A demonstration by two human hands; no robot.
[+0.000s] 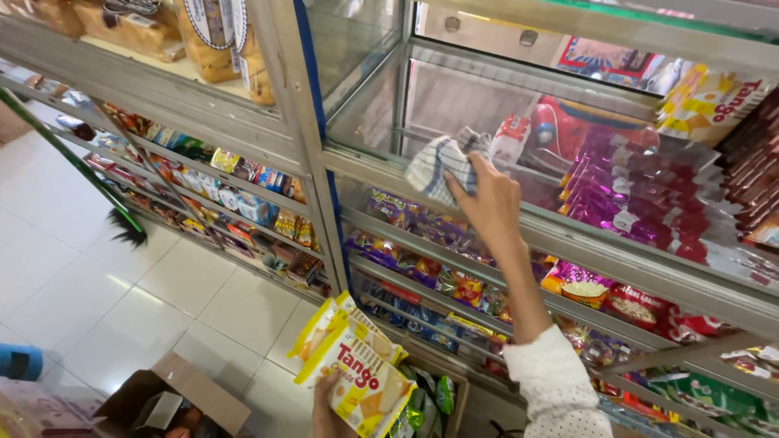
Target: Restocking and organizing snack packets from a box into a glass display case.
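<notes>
I see my right hand [491,203] up at one o'clock, fingers closed on a checked cloth [442,166] pressed against the glass shelf front [454,97], just above the metal shelf edge [568,243]. My left hand [329,405], at six o'clock, grips yellow wafer packs [357,365]. Open tiled floor [122,276] lies at nine o'clock; a cardboard box [195,393] sits at seven.
</notes>
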